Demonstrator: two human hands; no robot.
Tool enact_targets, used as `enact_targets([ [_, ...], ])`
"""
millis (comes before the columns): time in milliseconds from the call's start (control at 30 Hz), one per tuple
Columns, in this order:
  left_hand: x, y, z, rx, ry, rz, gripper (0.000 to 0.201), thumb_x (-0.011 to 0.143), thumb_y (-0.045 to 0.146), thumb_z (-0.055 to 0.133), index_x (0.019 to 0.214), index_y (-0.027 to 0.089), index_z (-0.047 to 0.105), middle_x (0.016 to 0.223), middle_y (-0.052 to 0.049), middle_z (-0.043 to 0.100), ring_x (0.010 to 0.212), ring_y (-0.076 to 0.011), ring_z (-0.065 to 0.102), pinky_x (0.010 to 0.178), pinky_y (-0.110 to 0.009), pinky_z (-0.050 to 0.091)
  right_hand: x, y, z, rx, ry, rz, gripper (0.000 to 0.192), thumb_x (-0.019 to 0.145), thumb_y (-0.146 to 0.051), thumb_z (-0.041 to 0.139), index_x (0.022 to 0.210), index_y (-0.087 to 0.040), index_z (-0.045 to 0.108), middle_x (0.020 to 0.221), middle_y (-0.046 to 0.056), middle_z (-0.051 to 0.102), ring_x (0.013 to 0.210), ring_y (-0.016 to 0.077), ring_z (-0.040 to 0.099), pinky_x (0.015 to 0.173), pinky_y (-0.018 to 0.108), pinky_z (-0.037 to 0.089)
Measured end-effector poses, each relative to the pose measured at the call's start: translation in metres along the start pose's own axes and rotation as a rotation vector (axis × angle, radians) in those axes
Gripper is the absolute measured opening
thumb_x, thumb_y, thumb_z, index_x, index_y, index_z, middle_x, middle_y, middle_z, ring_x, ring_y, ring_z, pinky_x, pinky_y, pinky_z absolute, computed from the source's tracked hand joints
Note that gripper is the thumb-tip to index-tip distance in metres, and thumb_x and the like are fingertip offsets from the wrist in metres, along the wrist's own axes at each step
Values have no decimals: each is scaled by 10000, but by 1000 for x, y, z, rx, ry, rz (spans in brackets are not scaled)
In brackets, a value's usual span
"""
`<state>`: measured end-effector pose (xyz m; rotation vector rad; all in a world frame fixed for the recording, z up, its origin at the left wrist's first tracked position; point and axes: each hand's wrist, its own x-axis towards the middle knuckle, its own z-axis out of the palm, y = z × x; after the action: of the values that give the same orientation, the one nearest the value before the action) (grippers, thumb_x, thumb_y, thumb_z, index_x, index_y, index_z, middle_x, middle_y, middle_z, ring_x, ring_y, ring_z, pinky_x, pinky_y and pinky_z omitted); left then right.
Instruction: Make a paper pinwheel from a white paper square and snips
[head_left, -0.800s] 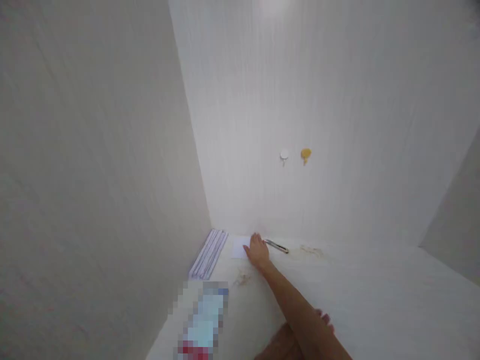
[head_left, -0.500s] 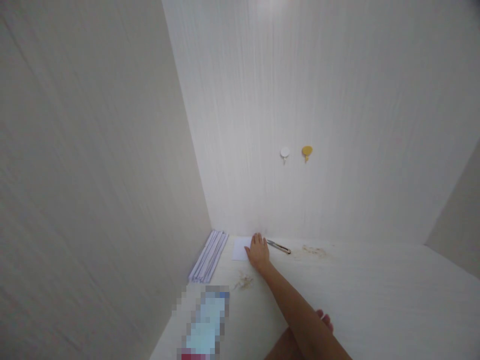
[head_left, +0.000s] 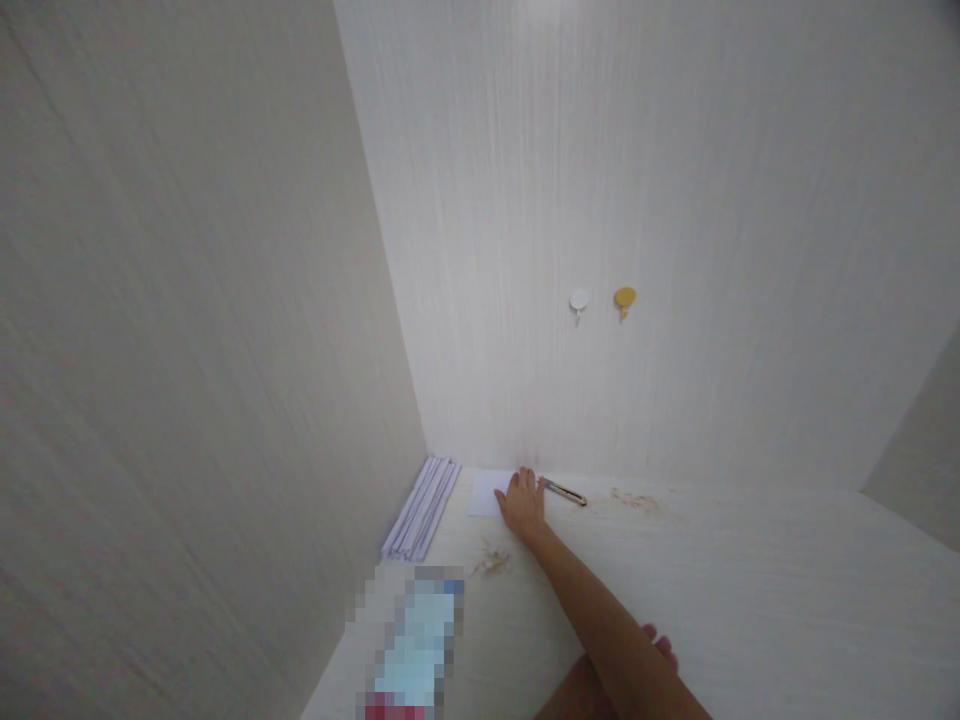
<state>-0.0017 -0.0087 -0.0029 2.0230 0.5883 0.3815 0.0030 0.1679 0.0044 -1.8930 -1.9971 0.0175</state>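
Note:
My right hand (head_left: 523,505) lies palm down with its fingers spread on a white sheet of paper (head_left: 485,494), close to the back wall. The hand covers the sheet's right part. Just right of the fingertips lies a utility knife (head_left: 568,493), slanting away; whether the hand touches it I cannot tell. To the left, a bundle of folded white paper strips (head_left: 421,510) rests along the side wall. My left hand is out of view.
A pixelated, phone-like light-blue object (head_left: 418,640) lies at front left. A white hook (head_left: 579,302) and a yellow hook (head_left: 625,300) are on the back wall. Brownish marks (head_left: 493,560) show on the pale surface. Toes (head_left: 664,645) appear beneath my right forearm.
The whole view has shifted slightly, so things appear a little farther right. My right hand stays spread on the paper beside the knife.

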Motion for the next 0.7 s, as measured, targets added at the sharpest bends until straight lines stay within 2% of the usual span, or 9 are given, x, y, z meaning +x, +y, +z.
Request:
enact_targets([
  [333,1,3,0,-67,4,3,304,809,309,453,1080,178,495,1110,-82,514,929,-176,529,777,-385,456,2,-1,-2,-11,-31,0,522,828,-308,356,1212,40,421,1335,233,324,1253,309,237,995,467,132],
  [700,1,3,0,-65,-2,-20,291,818,309,435,1072,185,502,1114,-82,514,929,-171,527,781,-380,454,-1,-2,-5,-7,-25,-2,468,832,-287,359,1189,-3,461,1321,218,358,1243,296,257,992,450,145],
])
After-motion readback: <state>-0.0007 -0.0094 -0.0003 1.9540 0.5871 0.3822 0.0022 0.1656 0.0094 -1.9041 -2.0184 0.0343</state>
